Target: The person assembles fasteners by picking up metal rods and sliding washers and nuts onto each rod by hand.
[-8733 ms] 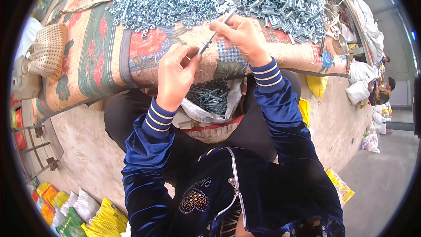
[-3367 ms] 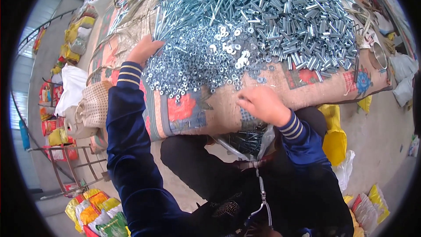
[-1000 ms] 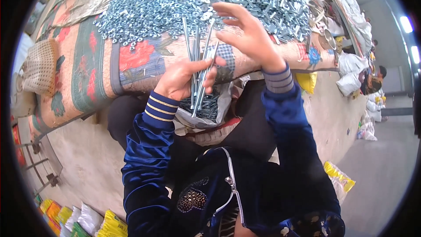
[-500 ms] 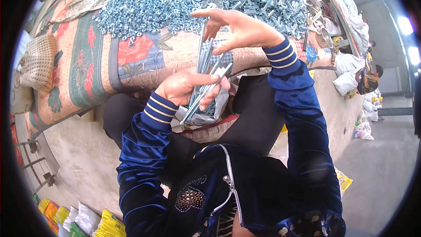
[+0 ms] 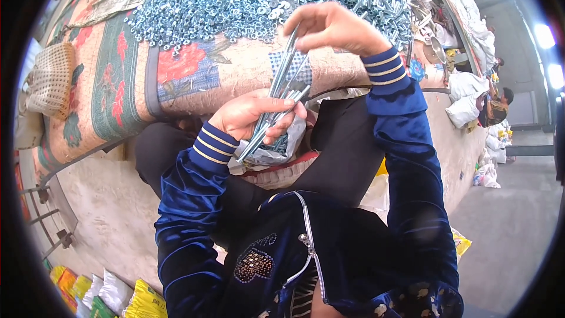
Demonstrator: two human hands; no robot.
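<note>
Gripping a bundle of long silvery metal rods [image 5: 276,103], the left hand [image 5: 250,115] has its fingers clamped around the lower part, just above a bag [image 5: 271,153] in the lap. The right hand [image 5: 329,23], at one o'clock from it, pinches the upper ends; roughly five or six rods show. A heap of nuts [image 5: 218,6] covers the flowered cloth [image 5: 170,76] at twelve o'clock.

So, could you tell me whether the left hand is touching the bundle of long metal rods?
Touching: the head view shows the left hand closed around the bundle of long metal rods.
</note>
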